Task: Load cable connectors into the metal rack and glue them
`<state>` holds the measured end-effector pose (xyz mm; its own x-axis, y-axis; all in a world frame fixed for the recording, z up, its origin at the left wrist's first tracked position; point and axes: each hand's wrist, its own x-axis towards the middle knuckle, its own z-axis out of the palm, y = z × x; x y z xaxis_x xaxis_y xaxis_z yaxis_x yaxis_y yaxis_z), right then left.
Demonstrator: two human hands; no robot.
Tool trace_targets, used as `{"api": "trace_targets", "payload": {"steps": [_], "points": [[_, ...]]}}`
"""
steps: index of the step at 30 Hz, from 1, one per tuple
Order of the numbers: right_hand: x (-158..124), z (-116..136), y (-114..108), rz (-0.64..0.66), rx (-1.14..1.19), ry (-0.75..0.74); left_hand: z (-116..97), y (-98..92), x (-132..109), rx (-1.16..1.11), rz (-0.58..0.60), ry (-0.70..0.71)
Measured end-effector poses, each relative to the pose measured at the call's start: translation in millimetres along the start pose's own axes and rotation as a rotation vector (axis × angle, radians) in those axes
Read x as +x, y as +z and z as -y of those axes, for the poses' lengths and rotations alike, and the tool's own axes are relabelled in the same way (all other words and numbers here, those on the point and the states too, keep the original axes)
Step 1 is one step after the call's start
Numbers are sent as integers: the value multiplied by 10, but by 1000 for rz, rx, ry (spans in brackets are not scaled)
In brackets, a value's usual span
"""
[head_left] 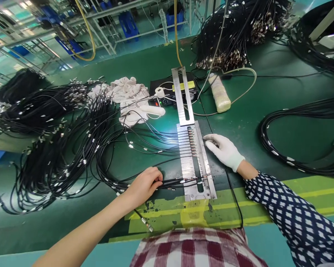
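My bare left hand (147, 184) is closed on a bundle of black cables (171, 183), left of the slotted metal fixture (187, 167). The cable ends lie across the lower part of this fixture. Farther up, several thin black cables sit side by side in its slots, their metal connectors (192, 142) in a row. My right hand (223, 150), in a white glove, rests at the fixture's right edge with fingers extended and thumb apart, holding nothing visible. A second slotted metal plate (180, 100) leans on a black control box (161, 89) beyond.
Large piles of black cables (91, 129) cover the left side. More bundles hang at the back right, and coiled cables (267, 141) lie at the right. A white cloth (128, 92), a wrapped bottle (220, 94) and a yellow hose (176, 33) are beyond the fixture.
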<state>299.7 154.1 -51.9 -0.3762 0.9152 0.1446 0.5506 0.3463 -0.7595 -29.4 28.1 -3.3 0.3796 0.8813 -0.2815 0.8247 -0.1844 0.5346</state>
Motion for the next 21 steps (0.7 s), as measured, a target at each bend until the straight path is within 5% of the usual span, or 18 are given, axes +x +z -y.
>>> {"api": "trace_targets", "payload": {"steps": [8, 11, 16, 21], "points": [[6, 70, -23, 9, -21, 5, 42, -104, 22, -221, 41, -132], [8, 113, -37, 4, -22, 10, 119, -90, 24, -350, -87, -119], [4, 118, -34, 2, -20, -2, -25, 59, 257, -261, -382, 86], [-1, 85, -27, 4, -29, -4, -267, 196, 610, -77, -367, 371]]}}
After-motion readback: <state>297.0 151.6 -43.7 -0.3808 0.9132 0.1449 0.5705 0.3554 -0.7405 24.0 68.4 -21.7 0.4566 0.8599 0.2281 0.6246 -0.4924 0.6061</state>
